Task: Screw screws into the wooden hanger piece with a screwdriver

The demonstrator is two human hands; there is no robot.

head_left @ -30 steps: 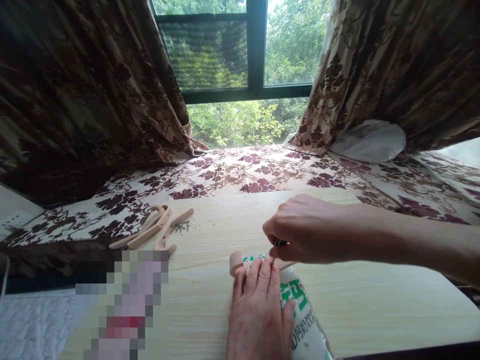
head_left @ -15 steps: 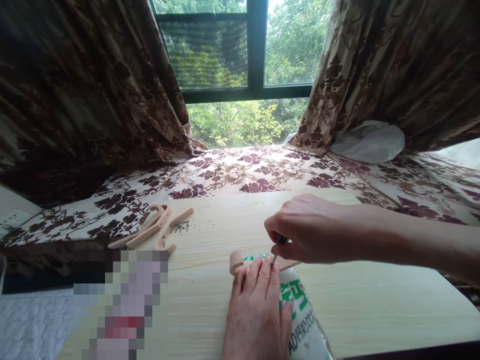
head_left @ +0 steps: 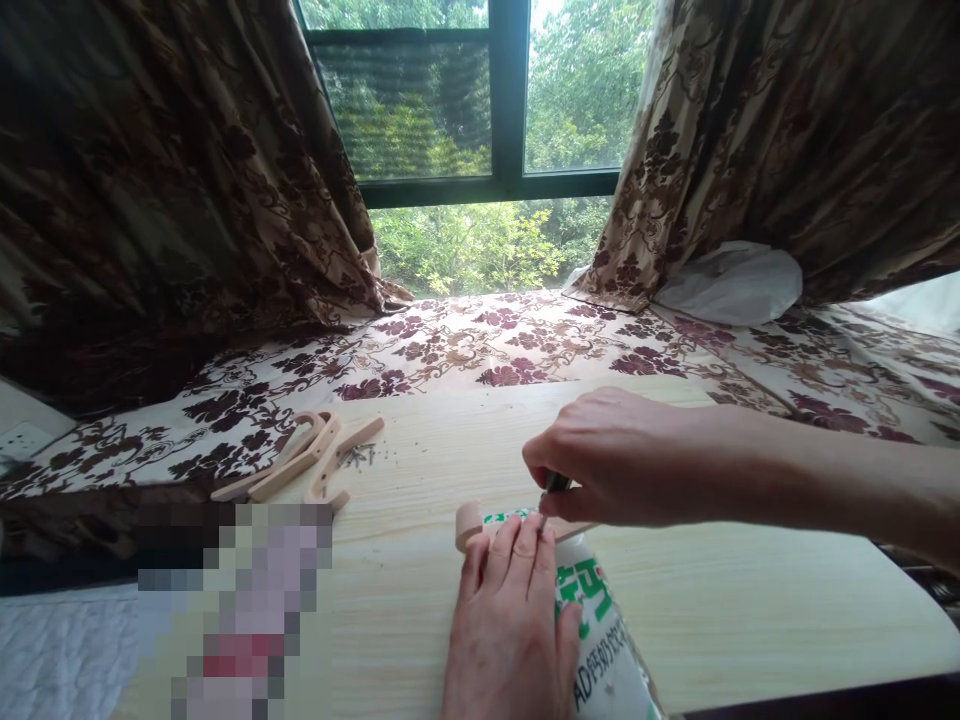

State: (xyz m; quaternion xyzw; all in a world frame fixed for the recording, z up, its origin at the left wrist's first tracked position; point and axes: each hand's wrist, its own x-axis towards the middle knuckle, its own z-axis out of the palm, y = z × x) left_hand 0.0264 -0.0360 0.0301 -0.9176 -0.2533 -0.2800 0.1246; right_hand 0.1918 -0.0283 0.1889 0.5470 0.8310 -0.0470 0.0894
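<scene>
My right hand (head_left: pixel 592 460) is closed round the dark handle of a screwdriver (head_left: pixel 556 484). Its metal shaft points down at a curved wooden piece (head_left: pixel 470 522), close to my left fingertips. My left hand (head_left: pixel 510 625) holds that wooden piece down, fingers bent over it and thumb apart. Beneath both lies a white package (head_left: pixel 600 620) with green and black lettering, partly covered by my left hand. The screwdriver's tip is mostly hidden by my fingers.
Several curved wooden pieces (head_left: pixel 300 462) lie at the left of the pale wooden board (head_left: pixel 405 600), beside loose screws (head_left: pixel 360 455). Behind it spreads a floral cloth (head_left: pixel 480 345) with a white plastic bag (head_left: pixel 739 283). A blurred pinkish patch (head_left: pixel 262 600) covers the lower left.
The right hand has turned slightly, showing more of the screwdriver's handle. The left hand keeps its place on the wooden piece. The whole view has shifted a little.
</scene>
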